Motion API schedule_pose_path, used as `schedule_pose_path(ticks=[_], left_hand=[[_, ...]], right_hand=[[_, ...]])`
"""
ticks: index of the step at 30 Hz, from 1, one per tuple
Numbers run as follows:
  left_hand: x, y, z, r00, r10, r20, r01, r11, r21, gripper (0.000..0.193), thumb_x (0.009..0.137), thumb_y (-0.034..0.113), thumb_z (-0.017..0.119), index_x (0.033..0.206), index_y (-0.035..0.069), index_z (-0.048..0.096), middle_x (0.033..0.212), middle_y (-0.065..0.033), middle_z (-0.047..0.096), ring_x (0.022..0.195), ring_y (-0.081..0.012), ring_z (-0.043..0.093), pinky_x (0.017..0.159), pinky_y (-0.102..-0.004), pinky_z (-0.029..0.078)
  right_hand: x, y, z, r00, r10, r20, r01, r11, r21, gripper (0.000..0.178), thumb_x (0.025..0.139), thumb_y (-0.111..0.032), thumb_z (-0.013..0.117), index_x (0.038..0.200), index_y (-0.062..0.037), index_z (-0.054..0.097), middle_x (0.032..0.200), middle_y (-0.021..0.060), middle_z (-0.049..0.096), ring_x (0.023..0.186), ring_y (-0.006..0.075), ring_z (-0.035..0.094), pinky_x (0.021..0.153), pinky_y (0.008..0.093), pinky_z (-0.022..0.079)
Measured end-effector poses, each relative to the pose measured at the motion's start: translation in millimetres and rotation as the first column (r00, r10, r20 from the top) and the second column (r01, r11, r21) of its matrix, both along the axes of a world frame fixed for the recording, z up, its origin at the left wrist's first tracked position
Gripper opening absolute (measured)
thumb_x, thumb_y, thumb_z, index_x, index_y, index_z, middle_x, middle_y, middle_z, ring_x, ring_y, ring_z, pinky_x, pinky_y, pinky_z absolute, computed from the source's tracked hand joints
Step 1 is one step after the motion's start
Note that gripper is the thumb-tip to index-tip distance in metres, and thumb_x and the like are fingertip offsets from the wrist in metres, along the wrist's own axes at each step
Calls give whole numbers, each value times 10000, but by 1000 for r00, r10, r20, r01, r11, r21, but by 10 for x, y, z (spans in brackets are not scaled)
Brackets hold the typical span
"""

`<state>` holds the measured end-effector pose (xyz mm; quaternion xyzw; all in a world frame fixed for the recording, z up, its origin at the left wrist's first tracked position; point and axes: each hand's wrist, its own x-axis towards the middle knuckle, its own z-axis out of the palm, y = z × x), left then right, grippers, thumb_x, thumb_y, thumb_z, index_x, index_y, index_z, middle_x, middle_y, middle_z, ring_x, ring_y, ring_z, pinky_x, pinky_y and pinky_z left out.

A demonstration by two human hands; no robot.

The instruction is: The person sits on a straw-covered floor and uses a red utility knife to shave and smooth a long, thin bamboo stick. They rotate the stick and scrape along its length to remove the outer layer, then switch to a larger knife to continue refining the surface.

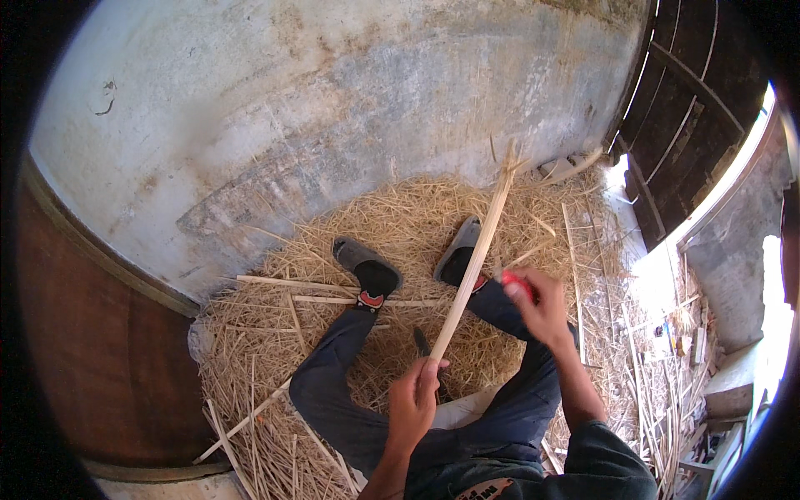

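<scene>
My left hand is closed round the lower end of a long pale wooden strip. The strip slants up and away to the right, and its far end looks frayed. My right hand, slightly blurred, is closed on a small red object to the right of the strip. A short greyish tip shows at its front; its kind is unclear. The red object and the strip appear apart. Just beyond my left hand a dark, blade-like piece sticks up between my legs; I cannot tell whether the hand touches it.
Straw-like shavings cover the floor around my shoes. Loose strips lie at the left and on the right. A stained wall stands ahead, a brown panel at left, a dark wooden door at far right.
</scene>
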<state>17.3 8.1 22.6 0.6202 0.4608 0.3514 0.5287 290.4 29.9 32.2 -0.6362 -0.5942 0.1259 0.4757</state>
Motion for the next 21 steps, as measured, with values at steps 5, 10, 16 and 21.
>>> schedule_pose_path(ticks=[5,10,16,21], left_hand=[[107,48,76,996,25,-88,-15,993,115,287,1098,234,548,1154,9,717,720,-68,632,574,-110,540,529,-311,406],[179,53,100,988,74,-133,-40,968,246,234,1077,208,586,1129,13,705,763,-133,679,610,-224,668,547,-362,463],[224,62,86,977,151,-147,-82,915,396,197,1069,201,598,1072,18,671,733,-145,648,574,-275,649,522,-378,451],[207,61,116,969,168,-180,-82,910,406,191,1069,202,598,1049,24,662,664,-133,595,522,-270,607,496,-382,429]], right_hand=[[-400,-169,10,971,126,201,-152,981,118,284,850,-254,838,1056,-76,755,855,71,715,667,238,689,586,343,536],[-546,-208,50,939,122,321,-180,971,160,287,818,-284,854,1039,-124,764,810,16,693,628,214,679,557,336,536],[-638,-216,102,931,93,354,-158,974,162,281,811,-306,849,1045,-170,777,786,-8,676,597,204,661,540,326,523],[-632,-208,125,920,57,388,-132,977,169,276,801,-313,854,1031,-177,781,751,-14,651,574,204,644,524,327,506]])
